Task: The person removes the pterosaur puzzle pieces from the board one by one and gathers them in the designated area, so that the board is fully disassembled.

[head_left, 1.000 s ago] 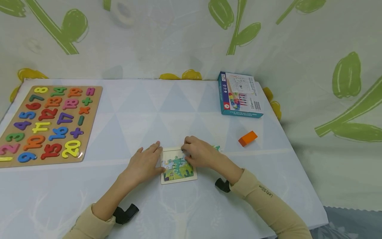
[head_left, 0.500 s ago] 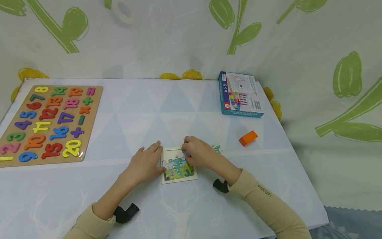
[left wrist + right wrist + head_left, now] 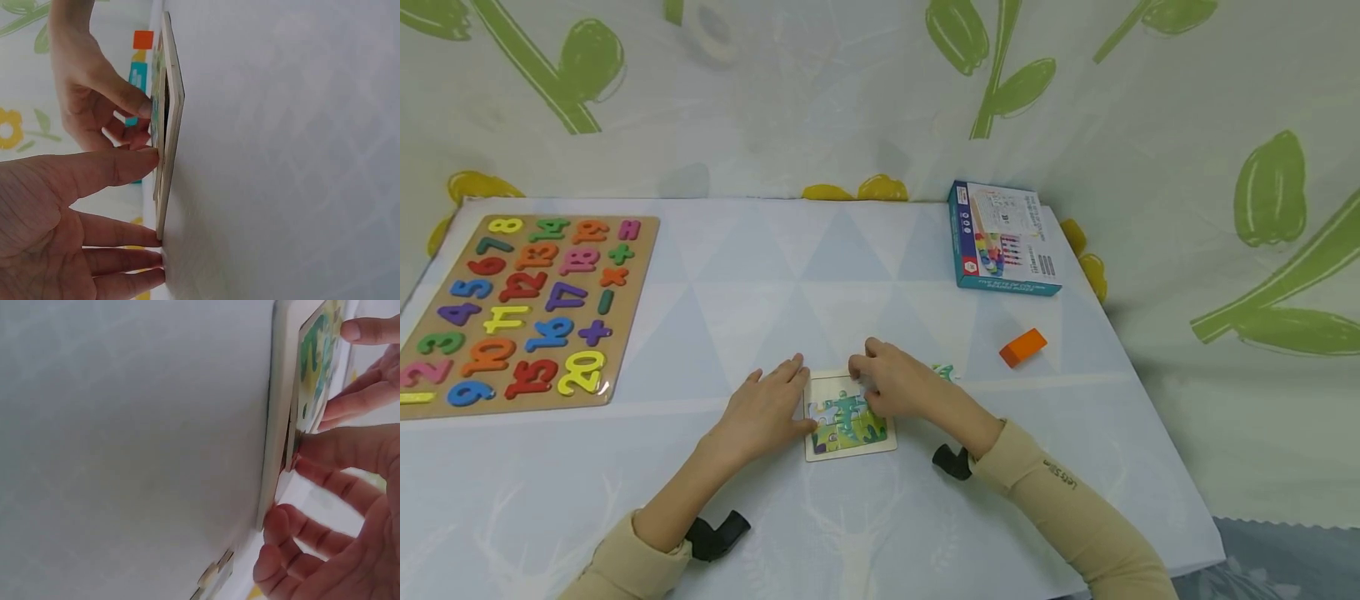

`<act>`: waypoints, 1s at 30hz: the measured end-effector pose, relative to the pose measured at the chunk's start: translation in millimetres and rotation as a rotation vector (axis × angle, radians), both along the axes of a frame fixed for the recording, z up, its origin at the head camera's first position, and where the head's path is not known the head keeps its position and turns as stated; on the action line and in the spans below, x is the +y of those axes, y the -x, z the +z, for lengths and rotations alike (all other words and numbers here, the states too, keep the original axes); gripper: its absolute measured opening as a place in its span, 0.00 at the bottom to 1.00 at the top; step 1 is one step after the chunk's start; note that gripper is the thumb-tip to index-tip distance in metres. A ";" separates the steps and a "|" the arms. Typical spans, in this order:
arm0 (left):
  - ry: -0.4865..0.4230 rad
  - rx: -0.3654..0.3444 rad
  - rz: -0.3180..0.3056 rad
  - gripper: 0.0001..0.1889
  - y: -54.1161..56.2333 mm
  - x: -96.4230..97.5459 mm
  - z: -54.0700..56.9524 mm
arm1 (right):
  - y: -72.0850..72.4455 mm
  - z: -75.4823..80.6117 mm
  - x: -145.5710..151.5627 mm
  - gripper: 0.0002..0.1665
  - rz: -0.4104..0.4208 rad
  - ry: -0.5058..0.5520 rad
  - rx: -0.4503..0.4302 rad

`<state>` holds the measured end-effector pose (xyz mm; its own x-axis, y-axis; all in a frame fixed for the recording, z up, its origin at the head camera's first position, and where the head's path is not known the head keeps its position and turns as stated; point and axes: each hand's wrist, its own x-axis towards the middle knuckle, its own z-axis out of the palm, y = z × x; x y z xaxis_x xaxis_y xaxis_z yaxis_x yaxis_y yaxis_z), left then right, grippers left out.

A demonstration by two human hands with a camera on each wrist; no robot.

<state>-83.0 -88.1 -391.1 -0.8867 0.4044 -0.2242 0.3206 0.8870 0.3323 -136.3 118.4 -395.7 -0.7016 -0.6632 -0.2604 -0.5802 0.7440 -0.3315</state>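
Green-and-blue picture jigsaw [image 3: 848,423] in a flat pale wooden tray [image 3: 831,386]: lies around mid-table, looks more than half filled.
Shows joined pieces across the lower rows, bare wood at the top left; steadied at the left edge by the left hand [image 3: 766,417], fingers straight, thumb on the pieces; worked at the upper right by the right hand [image 3: 897,383], thumb and forefinger apparently pinching a thin wooden piece [image 3: 290,453]. Left to place, by judgement: that and at least one loose green-and-white piece [image 3: 943,372] beyond the tray's right edge. On the white, blue-triangled table [image 3: 737,283]: brown board of coloured numbers [image 3: 626,304] at the far left corner, teal-and-white cardboard box [image 3: 1007,242] at the far right corner, orange block [image 3: 1022,347] near the right edge. Behind: whitish, green-leafed backdrop [image 3: 820,92].
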 end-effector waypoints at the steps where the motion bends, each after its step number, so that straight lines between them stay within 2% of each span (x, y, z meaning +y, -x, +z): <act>1: -0.002 -0.002 0.001 0.38 -0.1 0.1 0.0 | 0.3 -0.2 0.5 0.15 0.011 -0.003 0.003; 11: -0.009 -0.012 0.007 0.38 -0.2 0.3 0.0 | 1.1 -0.2 2.1 0.14 0.107 -0.057 0.069; 16: -0.005 -0.013 0.007 0.38 -0.2 0.5 0.2 | 1.3 -2.7 6.0 0.13 0.120 -0.065 0.102; 24: -0.002 -0.008 0.007 0.38 -0.1 -0.2 0.7 | 1.9 -4.5 8.0 0.13 0.160 -0.022 0.137; 30: -0.002 -0.003 0.001 0.38 0.1 -0.1 -0.6 | 2.2 -4.5 5.6 0.14 0.159 -0.064 0.137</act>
